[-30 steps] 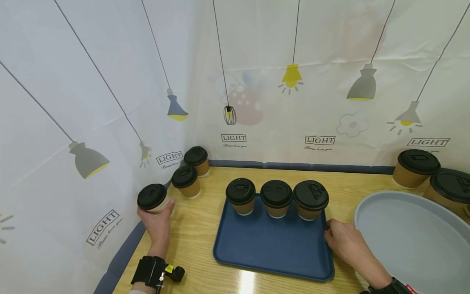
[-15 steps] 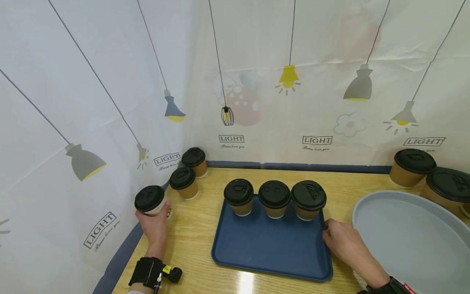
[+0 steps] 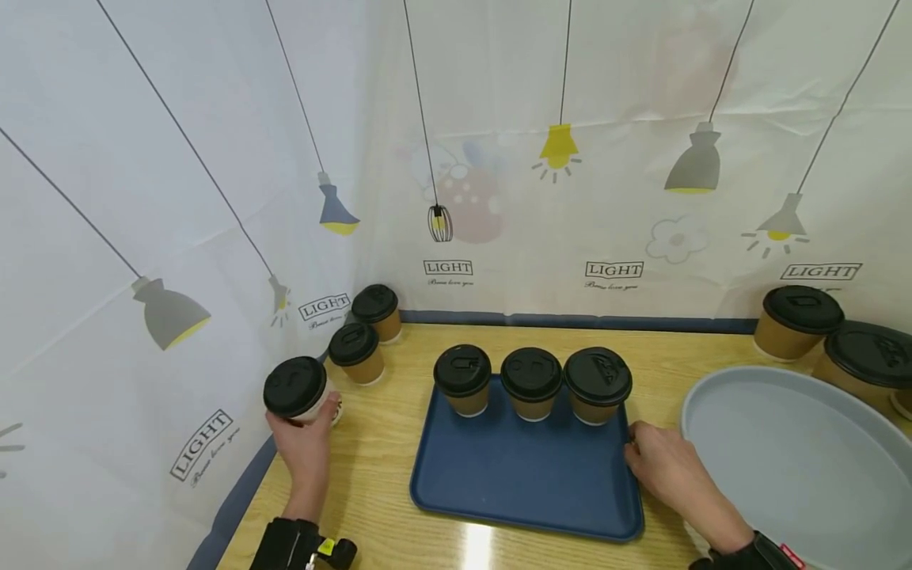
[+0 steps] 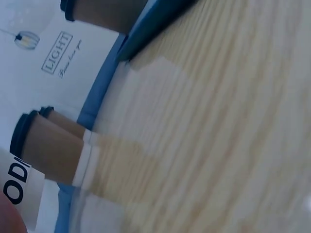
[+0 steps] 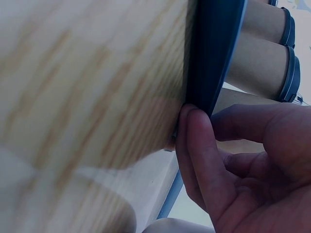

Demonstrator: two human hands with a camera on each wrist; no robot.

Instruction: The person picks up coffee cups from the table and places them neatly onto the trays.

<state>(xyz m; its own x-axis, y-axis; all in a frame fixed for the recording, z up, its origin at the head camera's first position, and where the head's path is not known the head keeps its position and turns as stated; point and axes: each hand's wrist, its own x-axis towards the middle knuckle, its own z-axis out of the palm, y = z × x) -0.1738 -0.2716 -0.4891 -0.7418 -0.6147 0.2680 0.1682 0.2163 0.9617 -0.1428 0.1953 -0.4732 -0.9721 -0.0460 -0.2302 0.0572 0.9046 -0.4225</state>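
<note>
My left hand [image 3: 305,451] grips a white paper coffee cup [image 3: 317,405] with a black lid, left of the tray. In the left wrist view only a fingertip [image 4: 10,221] and a printed part of this white cup [image 4: 30,191] show. My right hand [image 3: 673,467] pinches the right rim of a dark blue tray [image 3: 527,491]. The right wrist view has the thumb and fingers of that hand [image 5: 248,165] on the tray edge [image 5: 211,53]. Three brown cups with black lids, the left one [image 3: 472,405] among them, stand in a row along the tray's far side.
Two lidded brown cups [image 3: 363,370] stand at the back left by the printed curtain [image 3: 527,198]. At right lies a large grey oval tray [image 3: 798,467], with more lidded brown cups [image 3: 784,342] behind it. Everything rests on a wooden table [image 3: 378,475].
Over the last half second, my left hand and the white cup have shifted slightly, and the lid looks a little larger. The right hand and blue tray stay in place.
</note>
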